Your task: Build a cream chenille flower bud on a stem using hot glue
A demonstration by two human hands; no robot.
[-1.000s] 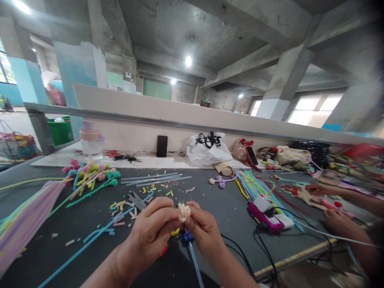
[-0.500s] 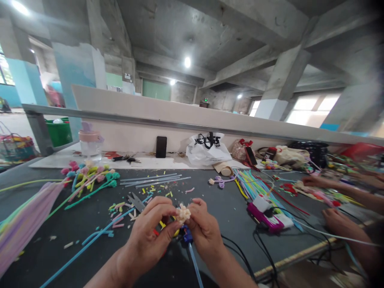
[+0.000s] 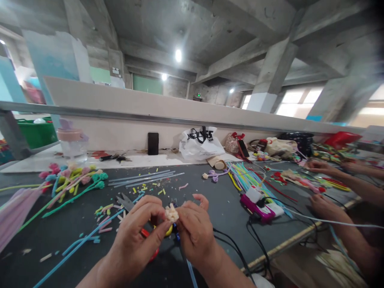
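Note:
Between my fingertips is a small cream flower-like cluster (image 3: 171, 214) made of short pieces. My left hand (image 3: 139, 232) pinches its left side with thumb and forefinger. My right hand (image 3: 196, 230) closes on its right side, some fingers curled and one raised. Under my hands lies a pair of scissors or pliers, its grey blades (image 3: 125, 202) pointing up left and its red handle (image 3: 153, 254) partly hidden by my left hand. A blue and yellow object below the cluster is mostly covered. A light blue stem (image 3: 191, 274) runs down from beneath my right hand.
Left are coloured pompom stems (image 3: 72, 180) and cut scraps (image 3: 105, 218). Clear sticks (image 3: 147, 178) lie ahead. To the right are a purple power strip (image 3: 255, 210), black cables (image 3: 232, 242) and a bundle of coloured strips (image 3: 250, 176). A co-worker's hands (image 3: 325, 206) work farther right.
The view has turned slightly to the right, so things sit farther left. The cream cluster stays pinched between both hands and looks slightly turned.

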